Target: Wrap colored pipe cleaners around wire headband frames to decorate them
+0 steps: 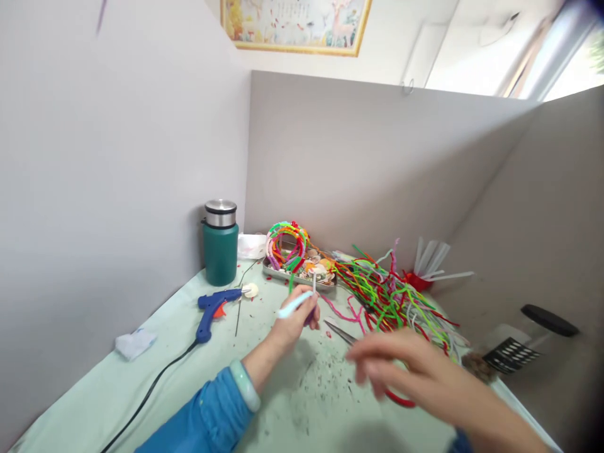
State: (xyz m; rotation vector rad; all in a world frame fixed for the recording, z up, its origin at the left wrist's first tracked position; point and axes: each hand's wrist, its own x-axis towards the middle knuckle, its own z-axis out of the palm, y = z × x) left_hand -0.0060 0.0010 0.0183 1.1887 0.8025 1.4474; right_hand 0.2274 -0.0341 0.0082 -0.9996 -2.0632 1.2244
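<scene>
Coloured rings [286, 231] already formed at the tray [278, 273], many loose stems [391, 292] apparently left; left hand [298, 319] pinches a pale strip [295, 304] before the tray, right hand [406, 362], blurred, seems loosely spread above scissors [340, 332].

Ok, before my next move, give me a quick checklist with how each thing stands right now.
1. Left hand holding the pale strip: ok.
2. Right hand touching the scissors: cannot tell; it is blurred and covers part of them.
3. Glue gun lying apart from both hands: ok.
4. Lid on the green bottle: ok.
5. Tablecloth free of scraps: not ok; dark bits are scattered near the hands.
</scene>
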